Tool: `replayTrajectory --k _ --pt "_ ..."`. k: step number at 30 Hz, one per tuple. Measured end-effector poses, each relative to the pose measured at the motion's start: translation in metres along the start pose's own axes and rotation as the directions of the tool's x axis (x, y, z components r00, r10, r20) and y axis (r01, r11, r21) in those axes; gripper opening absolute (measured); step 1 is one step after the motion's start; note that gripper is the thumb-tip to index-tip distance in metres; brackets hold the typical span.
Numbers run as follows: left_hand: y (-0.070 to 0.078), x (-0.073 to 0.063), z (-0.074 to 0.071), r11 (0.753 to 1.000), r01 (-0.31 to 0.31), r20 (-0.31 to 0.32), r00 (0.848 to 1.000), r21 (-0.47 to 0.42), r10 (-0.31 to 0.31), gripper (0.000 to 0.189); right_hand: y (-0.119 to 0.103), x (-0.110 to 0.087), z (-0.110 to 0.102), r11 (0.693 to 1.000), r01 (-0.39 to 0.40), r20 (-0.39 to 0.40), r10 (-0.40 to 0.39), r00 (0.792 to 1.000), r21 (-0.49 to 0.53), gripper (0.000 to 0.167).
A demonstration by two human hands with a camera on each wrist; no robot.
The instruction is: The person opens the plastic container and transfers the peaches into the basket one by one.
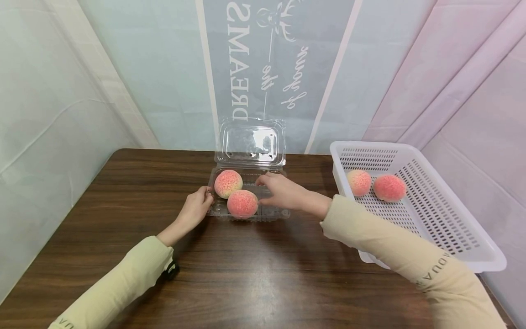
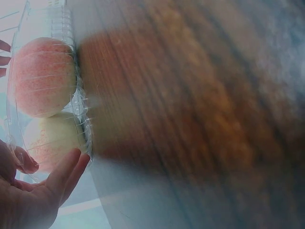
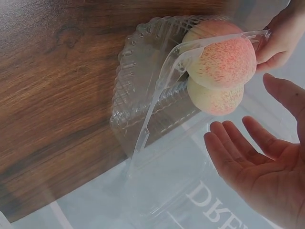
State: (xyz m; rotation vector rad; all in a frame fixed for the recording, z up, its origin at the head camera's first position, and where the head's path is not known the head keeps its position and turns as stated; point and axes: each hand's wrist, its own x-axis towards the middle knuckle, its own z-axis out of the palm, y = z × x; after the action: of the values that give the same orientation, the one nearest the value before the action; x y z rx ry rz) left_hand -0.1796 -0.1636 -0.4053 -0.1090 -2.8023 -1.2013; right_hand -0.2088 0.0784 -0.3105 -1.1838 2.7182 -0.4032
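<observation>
Two pink-and-yellow peaches, a rear peach (image 1: 228,183) and a front peach (image 1: 243,204), lie together in the left part of a clear plastic clamshell box (image 1: 273,214). The box's lid (image 1: 251,142) stands raised at the back. My left hand (image 1: 196,206) grips the box's left side, its thumb and fingers around the wall in the left wrist view. Over the right part of the box is my right hand (image 1: 283,191), fingers parted and holding nothing, fingertips close to the front peach. In the right wrist view its palm (image 3: 271,186) shows bare.
On the right stands a white perforated plastic basket (image 1: 456,219), with a paler peach (image 1: 359,183) and a redder peach (image 1: 389,188) inside. The right forearm crosses its near left rim. Behind the dark wooden table (image 1: 246,283) hangs a printed cloth (image 1: 328,55).
</observation>
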Motion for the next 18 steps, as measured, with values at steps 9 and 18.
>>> replayTrajectory --k 9,18 --pt "-0.0011 0.0001 0.0003 1.0 -0.001 -0.006 1.0 0.009 0.001 0.031 -0.0029 0.0057 0.0061 1.0 -0.001 -0.005 0.001 1.0 0.018 0.045" --pt "-0.0011 0.0008 0.0006 1.0 -0.006 -0.008 1.0 0.008 0.006 0.03 -0.0068 0.0092 0.0099 0.999 -0.025 0.012 0.024 1.0 0.035 0.047"
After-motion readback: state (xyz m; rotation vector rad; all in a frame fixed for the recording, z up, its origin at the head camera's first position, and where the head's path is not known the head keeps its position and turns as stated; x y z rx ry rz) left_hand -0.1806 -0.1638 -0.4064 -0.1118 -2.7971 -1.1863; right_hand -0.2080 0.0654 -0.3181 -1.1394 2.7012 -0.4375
